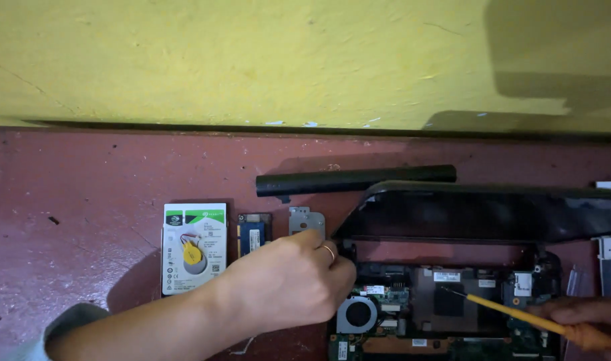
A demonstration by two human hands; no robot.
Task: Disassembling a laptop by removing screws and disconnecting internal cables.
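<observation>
Wall (252,60), yellow and scuffed, fills the upper half of the frame; below it runs a dark red table (85,174). Opened laptop (452,267) lies at lower right, its dark cover (479,214) lifted off the base, circuit board (412,301) and round fan (357,314) exposed. Judged: board is stiff but fragile, best held by the casing edges, not the components. Long black battery bar (355,180) lies just above the cover. Hard drive (194,247), upper-left of the laptop, carries a yellow coin cell (192,253) with thin wires on top; a small blue memory module (253,235) and a grey metal bracket (307,220) lie between drive and laptop. Left hand (288,281) is curled at the laptop's hinge corner; fingertips are hidden, so cannot tell what it grips, if anything. Right hand (586,321), cut off at the lower-right edge, is closed around a yellow-shafted screwdriver (506,311), tip resting near the board's dark chip. White parts at right edge are cropped and unclear.
</observation>
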